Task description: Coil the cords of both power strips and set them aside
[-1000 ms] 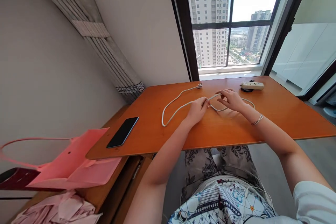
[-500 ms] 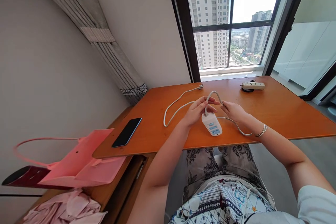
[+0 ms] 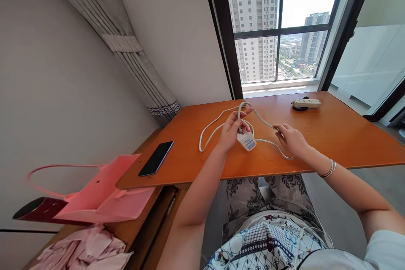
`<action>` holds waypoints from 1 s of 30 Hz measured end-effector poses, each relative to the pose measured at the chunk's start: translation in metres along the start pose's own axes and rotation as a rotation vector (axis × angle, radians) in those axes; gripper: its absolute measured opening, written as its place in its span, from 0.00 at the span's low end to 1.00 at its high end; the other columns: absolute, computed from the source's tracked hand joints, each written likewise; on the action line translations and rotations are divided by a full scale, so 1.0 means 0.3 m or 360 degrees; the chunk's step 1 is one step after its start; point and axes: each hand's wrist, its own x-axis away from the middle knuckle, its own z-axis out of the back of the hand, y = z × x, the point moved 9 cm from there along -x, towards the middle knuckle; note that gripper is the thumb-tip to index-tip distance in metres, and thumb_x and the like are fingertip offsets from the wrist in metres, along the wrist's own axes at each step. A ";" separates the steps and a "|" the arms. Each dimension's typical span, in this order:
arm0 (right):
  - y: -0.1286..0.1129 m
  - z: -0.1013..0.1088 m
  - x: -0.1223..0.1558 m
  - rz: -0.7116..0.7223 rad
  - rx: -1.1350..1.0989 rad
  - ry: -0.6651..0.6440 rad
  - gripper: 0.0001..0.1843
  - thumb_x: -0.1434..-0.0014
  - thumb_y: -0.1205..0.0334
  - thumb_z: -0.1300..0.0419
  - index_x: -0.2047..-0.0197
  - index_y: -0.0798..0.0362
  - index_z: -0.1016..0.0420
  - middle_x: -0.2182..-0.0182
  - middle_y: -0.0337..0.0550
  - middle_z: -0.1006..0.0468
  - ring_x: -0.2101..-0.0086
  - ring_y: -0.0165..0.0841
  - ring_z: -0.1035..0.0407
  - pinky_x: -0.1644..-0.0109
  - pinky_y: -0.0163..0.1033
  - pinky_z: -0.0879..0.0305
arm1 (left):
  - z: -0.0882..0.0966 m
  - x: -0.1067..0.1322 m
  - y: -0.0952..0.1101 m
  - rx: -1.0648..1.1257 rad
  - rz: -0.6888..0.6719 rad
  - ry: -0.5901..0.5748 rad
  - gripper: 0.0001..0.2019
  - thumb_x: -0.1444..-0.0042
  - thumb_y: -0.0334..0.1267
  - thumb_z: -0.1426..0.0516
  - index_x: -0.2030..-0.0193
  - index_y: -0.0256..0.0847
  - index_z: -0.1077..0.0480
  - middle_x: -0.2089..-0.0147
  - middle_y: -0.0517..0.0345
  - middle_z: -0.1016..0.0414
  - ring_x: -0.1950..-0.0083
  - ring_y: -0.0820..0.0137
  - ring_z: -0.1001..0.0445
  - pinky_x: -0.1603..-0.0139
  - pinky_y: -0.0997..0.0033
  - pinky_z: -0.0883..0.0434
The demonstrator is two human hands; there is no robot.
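My left hand is closed around the base of a white cord, just above a small white power strip. The strip hangs tilted over the desk, its face seen at a steep angle. My right hand pinches the same white cord off to the right, with an arch of it rising between both hands. More cord lies in a long bend on the desk to the left, and a stretch trails below my right hand. The cord's plug end is mostly hidden behind the raised loop.
On the orange-brown desk, a black phone lies at the left and a cream power strip at the back right. A pink bag and crumpled pink cloth sit lower left. A window stands behind.
My right hand has moved right along the cord, drawing the arch wider. My left hand has shifted slightly left and up, and the power strip has turned and tilted with it.
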 end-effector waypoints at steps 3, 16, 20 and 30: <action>-0.075 0.050 -0.001 0.0154 -0.0011 -0.0017 0.18 0.31 0.60 0.49 0.41 0.53 0.29 0.53 0.53 0.22 0.63 0.39 0.23 0.62 0.40 0.32 | -0.045 0.013 0.010 -0.0095 -0.0081 -0.0153 0.16 0.39 0.52 0.44 0.54 0.42 0.36 0.42 0.42 0.22 0.72 0.75 0.26 0.73 0.72 0.34; -0.307 0.181 0.077 0.0595 -0.0534 0.0065 0.16 0.35 0.67 0.49 0.44 0.51 0.40 0.56 0.48 0.18 0.70 0.34 0.26 0.67 0.36 0.38 | -0.220 0.094 0.061 -0.0921 -0.0401 -0.0527 0.20 0.29 0.46 0.56 0.37 0.41 0.38 0.54 0.49 0.20 0.59 0.66 0.21 0.54 0.65 0.28; -0.280 0.233 0.060 0.0651 -0.0104 0.0231 0.12 0.30 0.59 0.48 0.46 0.50 0.31 0.59 0.47 0.17 0.65 0.36 0.23 0.65 0.37 0.36 | -0.208 0.097 0.037 -0.1096 -0.0317 -0.0503 0.21 0.30 0.47 0.55 0.38 0.39 0.35 0.69 0.58 0.27 0.68 0.68 0.28 0.62 0.69 0.33; -0.258 0.348 -0.021 0.0804 -0.0128 0.0075 0.29 0.39 0.36 0.40 0.44 0.48 0.23 0.51 0.49 0.19 0.55 0.40 0.23 0.55 0.41 0.31 | -0.261 0.144 0.014 -0.0215 0.0353 -0.0812 0.28 0.41 0.66 0.47 0.57 0.38 0.31 0.78 0.67 0.42 0.77 0.76 0.43 0.73 0.74 0.38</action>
